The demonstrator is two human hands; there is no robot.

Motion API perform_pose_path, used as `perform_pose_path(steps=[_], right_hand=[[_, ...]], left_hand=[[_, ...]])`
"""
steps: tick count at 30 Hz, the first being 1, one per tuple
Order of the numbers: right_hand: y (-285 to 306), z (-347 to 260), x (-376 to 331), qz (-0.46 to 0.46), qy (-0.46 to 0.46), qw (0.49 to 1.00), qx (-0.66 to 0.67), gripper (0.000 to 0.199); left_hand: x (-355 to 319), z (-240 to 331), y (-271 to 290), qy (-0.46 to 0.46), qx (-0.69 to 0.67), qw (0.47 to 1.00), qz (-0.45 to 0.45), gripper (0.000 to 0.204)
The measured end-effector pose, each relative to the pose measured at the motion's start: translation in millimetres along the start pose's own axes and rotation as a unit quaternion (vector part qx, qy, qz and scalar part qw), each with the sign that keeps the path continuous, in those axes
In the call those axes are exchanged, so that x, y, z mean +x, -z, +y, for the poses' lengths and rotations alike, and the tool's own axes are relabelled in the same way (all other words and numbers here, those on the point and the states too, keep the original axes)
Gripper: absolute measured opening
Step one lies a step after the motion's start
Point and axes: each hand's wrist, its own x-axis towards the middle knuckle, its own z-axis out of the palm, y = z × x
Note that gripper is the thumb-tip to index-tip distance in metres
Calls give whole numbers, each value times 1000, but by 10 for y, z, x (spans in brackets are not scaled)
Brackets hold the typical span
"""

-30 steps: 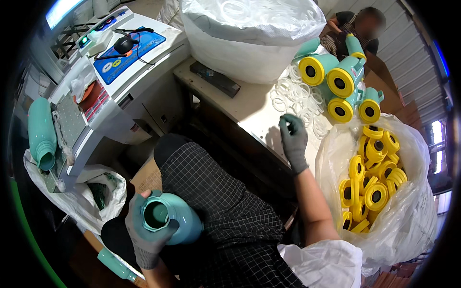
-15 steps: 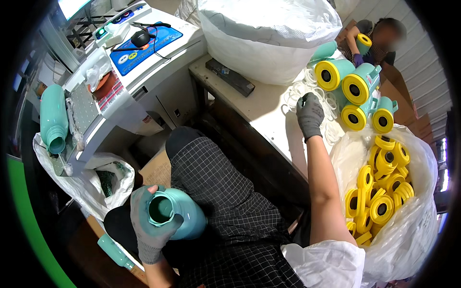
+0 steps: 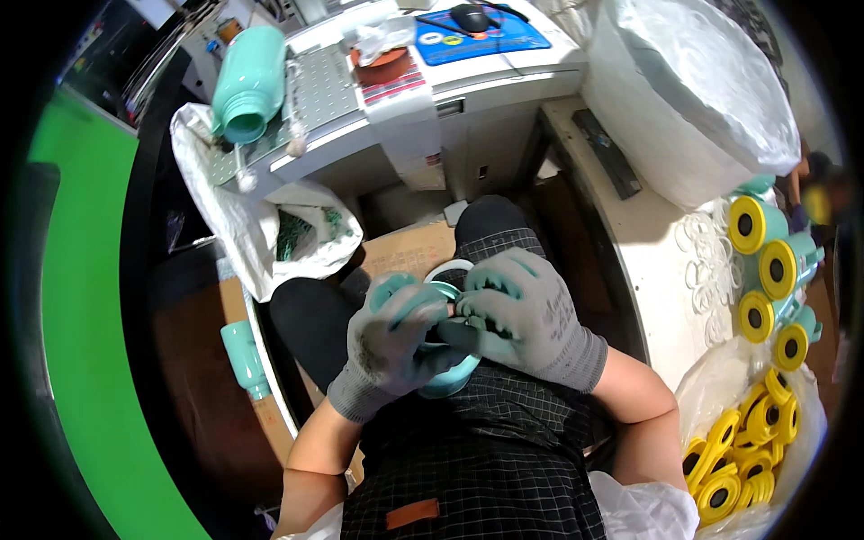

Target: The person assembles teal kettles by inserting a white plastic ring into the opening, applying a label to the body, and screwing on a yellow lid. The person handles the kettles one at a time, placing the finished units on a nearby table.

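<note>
A teal bottle (image 3: 447,382) rests at my lap, its mouth mostly covered by my gloved hands. My left hand (image 3: 396,335), in a grey glove, is curled against the bottle's side and rim. From the other side my right hand (image 3: 529,315), gloved alike, has its fingers bent and pinched together over the mouth. A pale white ring (image 3: 443,267) shows beside the right fingertips, partly hidden behind them. The exact finger contact at the rim is covered by the gloves.
Loose white rings (image 3: 706,265) lie on the right-hand table near teal bottles with yellow lids (image 3: 779,268). Below stands a bag of yellow lids (image 3: 747,454). Another teal bottle (image 3: 249,85) lies on the machine, far left. A big white sack (image 3: 693,99) stands at the back right.
My right hand has come from the white rings on the table to the bottle, with a ring at its fingers. The bottle is now between both hands. The view has turned left.
</note>
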Motion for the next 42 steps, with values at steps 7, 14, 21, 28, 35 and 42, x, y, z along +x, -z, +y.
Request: perform_pose_path(steps=[7, 14, 21, 28, 35, 42], right_hand=[[-166, -185, 39, -50, 61, 996, -40, 50], [-486, -200, 62, -39, 29, 997, -56, 45], [-569, -171, 123, -37, 72, 994, -79, 41], [-485, -59, 69, -42, 85, 991, -96, 29], [-389, -111, 28, -46, 78, 993, -80, 33], [-465, -151, -50, -26, 20, 998, -55, 33]], left_hand=[[-260, -147, -26, 81, -112, 990, 26, 39], [-50, -112, 264, 56, 60, 996, -25, 33], [90, -75, 448, 73, 203, 968, -128, 31], [486, -277, 439, -26, 222, 950, -216, 38], [722, -259, 427, 47, 147, 874, -461, 32], [533, -278, 265, 74, 162, 934, -309, 16]])
